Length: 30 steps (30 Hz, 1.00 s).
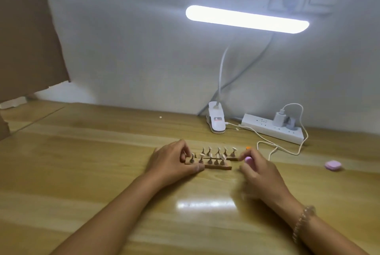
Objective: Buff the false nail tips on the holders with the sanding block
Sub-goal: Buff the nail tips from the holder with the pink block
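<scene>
Holders [218, 166]: left hand [171, 162] pinches left end; right hand [260, 171], beside right end, grips sanding block [248, 159]; buffing progress unreadable.

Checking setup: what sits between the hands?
Head view: the holders with nail tips lie between the left hand, gripping the near one, and the right hand, holding the block.

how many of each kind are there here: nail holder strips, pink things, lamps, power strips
nail holder strips: 2, the front one gripped by the left hand
pink things: 2, one in the right hand, one on the desk
lamps: 1
power strips: 1
total: 6
</scene>
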Motion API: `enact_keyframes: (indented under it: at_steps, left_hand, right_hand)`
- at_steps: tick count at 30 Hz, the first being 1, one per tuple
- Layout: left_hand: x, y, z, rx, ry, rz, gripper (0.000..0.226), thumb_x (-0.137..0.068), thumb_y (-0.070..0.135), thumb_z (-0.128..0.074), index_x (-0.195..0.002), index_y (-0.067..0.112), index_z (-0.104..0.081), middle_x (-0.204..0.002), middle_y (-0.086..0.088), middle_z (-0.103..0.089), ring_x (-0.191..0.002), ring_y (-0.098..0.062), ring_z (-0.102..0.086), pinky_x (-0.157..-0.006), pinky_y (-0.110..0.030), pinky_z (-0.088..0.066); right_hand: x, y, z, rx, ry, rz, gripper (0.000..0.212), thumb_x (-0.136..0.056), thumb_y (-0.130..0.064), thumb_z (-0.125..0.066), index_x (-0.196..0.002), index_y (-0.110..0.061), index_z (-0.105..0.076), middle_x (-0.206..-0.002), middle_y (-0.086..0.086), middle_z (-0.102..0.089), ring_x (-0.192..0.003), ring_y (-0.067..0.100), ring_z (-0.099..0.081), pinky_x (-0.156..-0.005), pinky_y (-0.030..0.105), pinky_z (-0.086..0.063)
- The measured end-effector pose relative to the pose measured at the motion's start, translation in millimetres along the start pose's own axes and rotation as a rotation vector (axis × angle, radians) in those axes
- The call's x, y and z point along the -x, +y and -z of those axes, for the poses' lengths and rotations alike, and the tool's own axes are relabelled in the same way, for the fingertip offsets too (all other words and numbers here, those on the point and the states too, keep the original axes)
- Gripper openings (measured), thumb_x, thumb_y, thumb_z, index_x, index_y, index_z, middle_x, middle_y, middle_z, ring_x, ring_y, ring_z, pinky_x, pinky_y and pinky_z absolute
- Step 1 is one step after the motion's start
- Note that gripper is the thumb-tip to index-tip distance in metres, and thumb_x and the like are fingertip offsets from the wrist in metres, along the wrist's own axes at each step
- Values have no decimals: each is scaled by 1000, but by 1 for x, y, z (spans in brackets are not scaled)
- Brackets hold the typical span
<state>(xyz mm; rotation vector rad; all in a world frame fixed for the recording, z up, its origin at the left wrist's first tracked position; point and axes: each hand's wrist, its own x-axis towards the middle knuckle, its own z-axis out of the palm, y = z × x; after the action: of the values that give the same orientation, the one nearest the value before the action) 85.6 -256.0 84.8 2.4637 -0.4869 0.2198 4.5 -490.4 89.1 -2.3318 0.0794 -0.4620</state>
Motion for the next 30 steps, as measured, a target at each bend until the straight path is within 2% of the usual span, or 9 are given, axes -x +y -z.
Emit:
enact_keyframes:
  at_steps: [2,6,11,15,17,21,27,30]
  left_hand:
    - [0,-1,-2,8,-1,-12,41,-66,67,-76,-79,35,-54,-77,16,-60,-70,5,-53,-59,-21,-31]
    - [1,-5,-4,82,-41,-49,20,-73,50,-77,-79,44,-59,-81,20,-64,-74,11,-54,-63,-14,-34]
    - [1,-5,-5,129,-64,-113,23,-68,51,-71,-84,41,-58,-83,20,-60,-71,5,-54,-67,-22,-37]
    - [3,-5,-6,175,-59,-159,28,-64,56,-66,-86,41,-60,-87,24,-58,-69,4,-55,-64,-21,-42]
    - [4,-5,-6,175,-54,-172,25,-66,52,-69,-86,40,-61,-88,24,-58,-69,4,-56,-64,-22,-44]
    - [5,-3,-5,167,-50,-164,21,-71,41,-76,-87,38,-62,-87,19,-60,-69,2,-56,-66,-26,-48]
    - [6,-3,-6,159,-45,-162,23,-68,50,-71,-87,40,-61,-83,20,-59,-70,5,-53,-71,-27,-38]
    - [6,-2,-5,152,-35,-152,20,-68,51,-70,-83,43,-60,-83,19,-60,-72,6,-54,-74,-27,-36]
  right_hand:
    - [1,1,-2,106,-10,50,12,-85,-31,-67,-93,-36,-60,-63,-11,-52,-63,2,-50,-62,31,-40]
    - [1,1,-4,279,-53,101,25,-85,-48,-66,-109,-42,-60,-89,-20,-62,-88,2,-57,-69,27,-45]
    - [0,3,-4,249,-70,145,26,-83,-54,-65,-106,-43,-59,-89,-22,-61,-87,-1,-56,-68,27,-45]
    - [-1,2,-1,118,-72,153,18,-82,-45,-69,-99,-38,-65,-93,-16,-66,-84,0,-58,-71,34,-51]
    - [-2,1,-1,69,-58,164,12,-83,-36,-73,-94,-35,-66,-90,-9,-66,-81,8,-59,-73,40,-52]
    - [-2,-1,0,42,-54,186,11,-83,-27,-75,-86,-29,-64,-85,-9,-65,-80,16,-60,-72,44,-52]
    - [-2,3,-2,-10,-48,168,18,-84,-27,-75,-76,-27,-59,-72,-13,-59,-69,9,-53,-64,37,-45]
    - [-3,5,-1,-13,-45,171,19,-84,-26,-75,-75,-26,-59,-70,-22,-57,-66,4,-51,-58,25,-38]
